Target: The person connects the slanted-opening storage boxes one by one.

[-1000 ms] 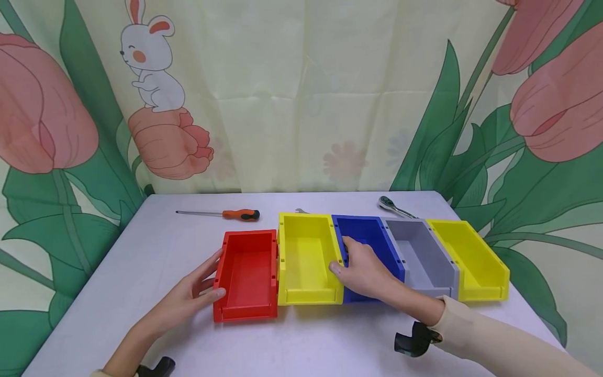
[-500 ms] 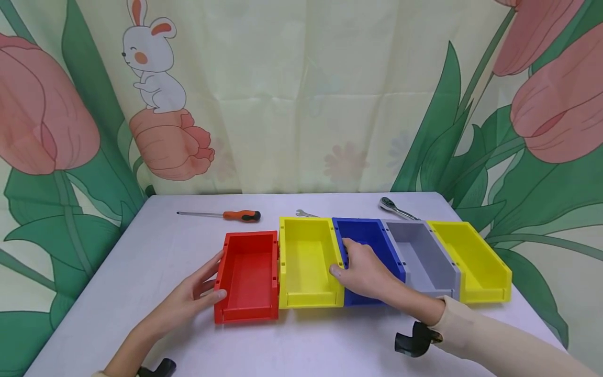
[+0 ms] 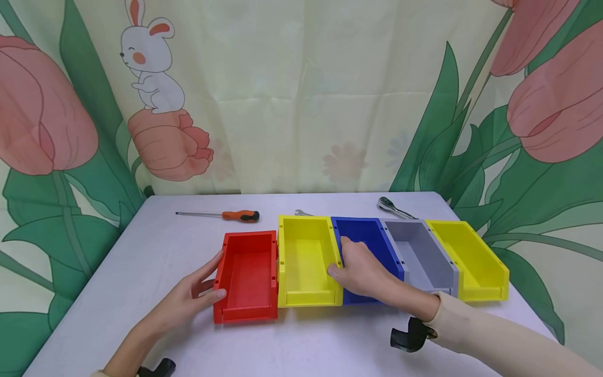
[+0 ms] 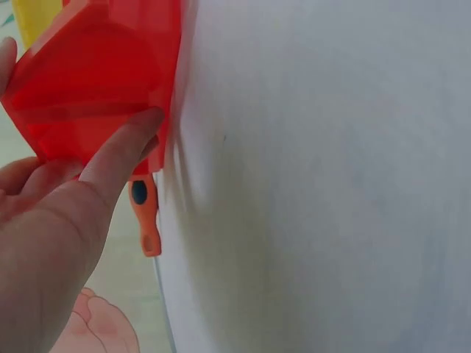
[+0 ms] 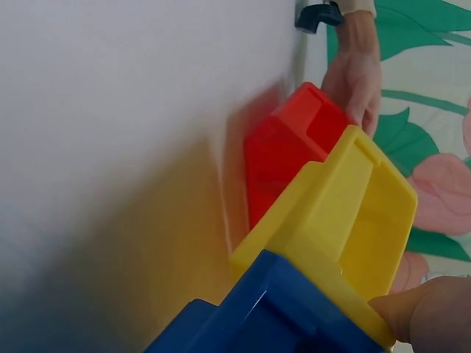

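In the head view my left hand rests against the outer left wall of a red plastic bin, fingers along the side and thumb at the near left corner. My right hand pinches the adjoining walls of the yellow bin and the blue bin. Its thumb lies over the yellow rim and its fingers reach down inside the blue bin, their tips hidden. The right wrist view shows that thumb on the yellow wall. The red bin sits beside the yellow one, slightly nearer me.
A grey bin and a second yellow bin continue the row to the right. Behind lie an orange-handled screwdriver, a partly hidden wrench and a ratchet. A printed curtain hangs behind the white table.
The left yellow and blue bins have shifted very slightly nearer, uncovering more of the wrench behind. Both hands keep nearly the same position.
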Available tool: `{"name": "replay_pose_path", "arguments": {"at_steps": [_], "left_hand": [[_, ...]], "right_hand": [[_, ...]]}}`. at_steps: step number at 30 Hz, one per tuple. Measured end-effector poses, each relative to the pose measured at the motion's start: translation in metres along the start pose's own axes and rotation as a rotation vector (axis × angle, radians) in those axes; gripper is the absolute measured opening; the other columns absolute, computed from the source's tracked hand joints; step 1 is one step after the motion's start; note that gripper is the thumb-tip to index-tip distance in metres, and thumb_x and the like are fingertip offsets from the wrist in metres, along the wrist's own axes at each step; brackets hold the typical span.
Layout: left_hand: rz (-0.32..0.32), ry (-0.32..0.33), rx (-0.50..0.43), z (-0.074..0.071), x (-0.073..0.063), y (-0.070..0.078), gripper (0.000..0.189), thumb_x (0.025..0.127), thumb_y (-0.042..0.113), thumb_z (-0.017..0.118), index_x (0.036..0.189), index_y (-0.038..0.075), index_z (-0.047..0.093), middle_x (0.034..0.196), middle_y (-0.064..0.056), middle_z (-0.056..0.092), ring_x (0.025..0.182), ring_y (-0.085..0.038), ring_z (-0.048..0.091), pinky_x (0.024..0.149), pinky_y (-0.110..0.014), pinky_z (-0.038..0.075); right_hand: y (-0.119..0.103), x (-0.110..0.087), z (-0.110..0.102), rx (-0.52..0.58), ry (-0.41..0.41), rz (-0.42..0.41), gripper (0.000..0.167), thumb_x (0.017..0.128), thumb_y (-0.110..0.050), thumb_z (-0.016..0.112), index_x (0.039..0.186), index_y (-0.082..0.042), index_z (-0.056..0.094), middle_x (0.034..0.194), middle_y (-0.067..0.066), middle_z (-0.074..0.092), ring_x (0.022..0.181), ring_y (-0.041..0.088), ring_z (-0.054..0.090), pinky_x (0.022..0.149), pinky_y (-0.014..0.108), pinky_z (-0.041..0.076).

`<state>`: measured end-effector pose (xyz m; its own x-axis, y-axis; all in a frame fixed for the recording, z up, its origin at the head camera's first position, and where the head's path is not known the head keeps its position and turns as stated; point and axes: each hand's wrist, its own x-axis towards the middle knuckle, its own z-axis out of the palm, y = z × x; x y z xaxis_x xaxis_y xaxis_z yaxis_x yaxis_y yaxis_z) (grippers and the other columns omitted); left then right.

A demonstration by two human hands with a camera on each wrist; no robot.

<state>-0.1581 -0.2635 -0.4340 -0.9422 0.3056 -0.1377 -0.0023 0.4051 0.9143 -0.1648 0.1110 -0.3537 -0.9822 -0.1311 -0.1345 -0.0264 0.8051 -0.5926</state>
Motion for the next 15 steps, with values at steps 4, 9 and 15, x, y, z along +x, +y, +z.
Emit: {"name": "replay_pose_path", "arguments": {"at_steps": [4,9,15], "left_hand": [[-0.007,0.012,0.013,0.0002,-0.0002,0.0016,0.097,0.093,0.033,0.081,0.170,0.032,0.022,0.178,-0.010,0.024,0.147,-0.048,0.050,0.093,-0.037,0.066],[0.012,0.008,0.019,-0.0001,-0.0013,0.0019,0.097,0.093,0.032,0.081,0.171,0.028,0.022,0.177,-0.011,0.025,0.147,-0.048,0.049,0.093,-0.035,0.066],[0.019,0.011,0.021,0.0006,-0.0018,0.0011,0.096,0.094,0.032,0.080,0.171,0.028,0.023,0.177,-0.011,0.026,0.145,-0.048,0.051,0.093,-0.035,0.066]], "right_hand": [[-0.0005,0.0001,0.0011,-0.011,0.005,0.000,0.052,0.096,-0.010,0.074,0.141,0.003,0.053,0.108,0.013,0.075,0.074,0.013,0.070,0.073,0.030,0.067],[-0.0019,0.0012,0.0014,-0.023,0.005,-0.003,0.049,0.095,-0.009,0.074,0.138,0.004,0.054,0.102,0.012,0.074,0.071,0.013,0.069,0.069,0.028,0.066],[-0.0036,0.0010,0.0009,-0.046,0.006,-0.009,0.049,0.095,-0.010,0.075,0.137,0.005,0.054,0.099,0.011,0.072,0.071,0.013,0.068,0.068,0.028,0.066]]}}
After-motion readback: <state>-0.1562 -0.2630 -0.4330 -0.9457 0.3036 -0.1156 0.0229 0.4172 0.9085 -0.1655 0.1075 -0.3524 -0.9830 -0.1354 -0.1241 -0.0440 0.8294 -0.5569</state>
